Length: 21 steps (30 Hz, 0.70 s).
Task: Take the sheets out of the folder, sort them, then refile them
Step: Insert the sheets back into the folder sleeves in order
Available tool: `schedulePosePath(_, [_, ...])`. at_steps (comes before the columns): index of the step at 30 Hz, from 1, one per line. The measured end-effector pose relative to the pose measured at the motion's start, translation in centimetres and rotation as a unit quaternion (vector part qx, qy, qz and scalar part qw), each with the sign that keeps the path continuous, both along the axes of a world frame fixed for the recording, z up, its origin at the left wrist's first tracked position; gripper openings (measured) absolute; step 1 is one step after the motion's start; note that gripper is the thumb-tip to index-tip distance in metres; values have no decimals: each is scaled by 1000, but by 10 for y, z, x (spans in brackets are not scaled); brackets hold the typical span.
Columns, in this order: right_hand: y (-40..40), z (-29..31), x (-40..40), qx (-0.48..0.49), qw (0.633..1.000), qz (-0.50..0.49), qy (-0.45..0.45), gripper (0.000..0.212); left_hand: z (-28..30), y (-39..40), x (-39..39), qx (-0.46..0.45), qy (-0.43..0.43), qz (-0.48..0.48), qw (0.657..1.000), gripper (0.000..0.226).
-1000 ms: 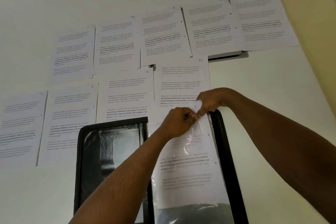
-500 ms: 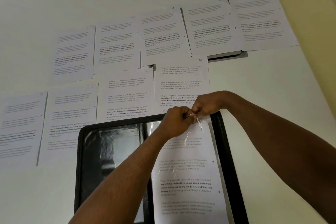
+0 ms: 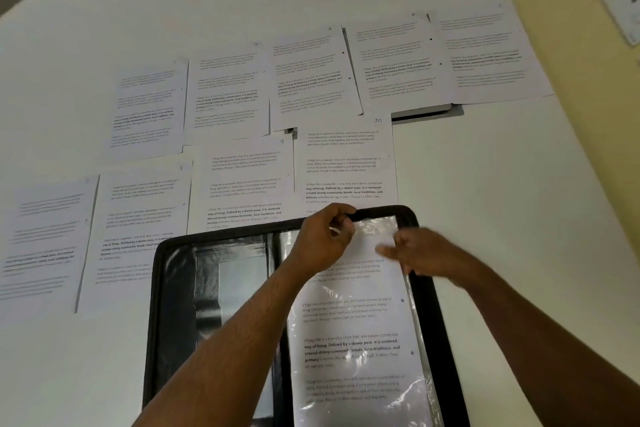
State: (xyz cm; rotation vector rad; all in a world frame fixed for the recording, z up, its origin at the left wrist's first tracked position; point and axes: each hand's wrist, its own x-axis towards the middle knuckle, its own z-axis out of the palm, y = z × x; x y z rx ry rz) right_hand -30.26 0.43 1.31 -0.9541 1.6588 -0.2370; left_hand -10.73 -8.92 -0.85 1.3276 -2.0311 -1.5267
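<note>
A printed white sheet point(image 3: 349, 322) is now seated fully inside the clear plastic sleeve point(image 3: 412, 315) of the open black folder point(image 3: 166, 305); the sleeve's top is pinched by the left hand point(image 3: 323, 239), while the right hand point(image 3: 420, 255), released and flattened, smooths it. Refiling is judged under way.

A black, round-cornered folder point(image 3: 173, 305) lies open on the near middle of the white surface, its shiny dark inner panel on the left and a clear plastic sleeve point(image 3: 377, 227) on the right. A white printed sheet point(image 3: 349, 329) sits inside that sleeve, text upright, its top just below the folder's far edge. Beyond the folder, more white printed sheets lie flat in two rows. The near row runs from the far left sheet point(image 3: 45, 236) to a sheet numbered 10 point(image 3: 346, 163), whose near edge touches the folder. The far row point(image 3: 311, 80) stretches rightward, neighbouring sheets slightly overlapping, to the rightmost sheet point(image 3: 491, 55).
</note>
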Motion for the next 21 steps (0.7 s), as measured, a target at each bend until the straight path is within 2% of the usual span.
schedulePosePath(3, [39, -9, 16, 32, 998, 41, -39, 33, 6, 15, 7, -10, 11, 47, 999, 56])
schedulePosePath(7, [63, 2, 38, 34, 988, -65, -136, 24, 12, 47, 26, -28, -11, 86, 996, 61])
schedulePosePath(11, [61, 34, 67, 16, 945, -170, -280, 24, 30, 85, 51, -6, 2, 109, 994, 59])
schedulePosePath(13, [54, 47, 87, 0, 927, -190, -325, 25, 45, 98, 65, 44, 21, 126, 991, 65])
schedulePosePath(15, [45, 54, 110, -20, 920, -186, -345, 27, 59, 104, 82, 105, 60, 130, 984, 64])
schedulePosePath(17, [37, 54, 135, -34, 919, -172, -352, 27, 70, 105, 102, 123, 80, 114, 982, 64])
schedulePosePath(21, [23, 58, 189, -36, 923, -137, -358, 32, 91, 100, 147, 123, 40, 82, 988, 72])
